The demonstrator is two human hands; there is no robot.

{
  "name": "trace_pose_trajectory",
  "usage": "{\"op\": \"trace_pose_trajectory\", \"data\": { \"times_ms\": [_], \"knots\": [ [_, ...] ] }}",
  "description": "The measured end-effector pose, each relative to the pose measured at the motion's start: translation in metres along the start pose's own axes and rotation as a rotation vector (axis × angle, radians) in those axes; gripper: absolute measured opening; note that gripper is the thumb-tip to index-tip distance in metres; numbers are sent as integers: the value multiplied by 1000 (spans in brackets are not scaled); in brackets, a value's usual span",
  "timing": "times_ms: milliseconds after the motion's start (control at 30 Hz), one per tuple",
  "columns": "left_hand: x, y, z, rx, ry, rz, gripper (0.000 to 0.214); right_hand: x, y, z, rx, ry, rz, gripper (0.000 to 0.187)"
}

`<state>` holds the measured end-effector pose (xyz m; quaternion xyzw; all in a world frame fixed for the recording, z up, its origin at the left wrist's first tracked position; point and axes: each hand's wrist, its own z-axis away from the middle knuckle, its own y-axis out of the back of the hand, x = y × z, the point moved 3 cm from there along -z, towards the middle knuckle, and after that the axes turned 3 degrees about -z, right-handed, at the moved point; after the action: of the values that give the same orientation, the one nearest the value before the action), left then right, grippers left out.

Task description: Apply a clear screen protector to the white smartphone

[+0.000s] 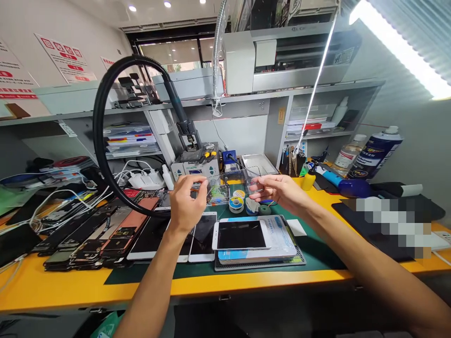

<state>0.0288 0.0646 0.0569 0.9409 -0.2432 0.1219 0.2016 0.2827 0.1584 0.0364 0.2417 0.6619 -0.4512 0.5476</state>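
1. The front edge of the yellow workbench (pixel 176 291) runs straight across just beyond the forearms, with a band of yellow between it and the green cutting mat (pixel 197 274)
2. On the mat, a black-screened phone (pixel 239 235) lies on a stack held in a dark tray (pixel 260 265), and two white-framed phones (pixel 202 237) sit just beside it, below the left hand
3. The left hand (pixel 188 204) and right hand (pixel 282 192) are partly closed, well apart, with their fingertips (pixel 255 184) pinching opposite edges of a thin clear sheet (pixel 234 180), glass or plastic, which is lifted over the mat with open air beneath it
4. Below the sheet, near but not touching it, stand spools of solder wire (pixel 236 204)
5. Rows of phone housings (pixel 120 230) crowd the bench to the left, close to the left hand
6. Farther back stand a soldering station (pixel 195 169) and a black flexible hose (pixel 102 136), which arcs up on the left; a blue spray can (pixel 375 152) stands far right, before grey shelving (pixel 278 126)
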Motion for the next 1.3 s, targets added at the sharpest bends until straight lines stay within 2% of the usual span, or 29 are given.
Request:
{"op": "trace_pose_trajectory", "data": {
  "times_ms": [267, 567, 800, 1133, 1300],
  "knots": [
    [4, 3, 3, -117, 63, 60, 9, 0, 0, 0, -7, -2, -7, 15],
    [14, 5, 5, -206, 30, 45, 7, -1, 1, 0, -28, 11, -7, 16],
    [18, 6, 13, -310, 34, 152, 9, 0, 2, 0, -39, 21, -2, 17],
    [30, 16, 23, -281, 46, 271, 8, -1, 2, 0, -78, 52, -12, 23],
    [31, 17, 28, -213, 60, 289, 8, -2, 1, 0, -107, 46, -17, 25]
  ]
}}
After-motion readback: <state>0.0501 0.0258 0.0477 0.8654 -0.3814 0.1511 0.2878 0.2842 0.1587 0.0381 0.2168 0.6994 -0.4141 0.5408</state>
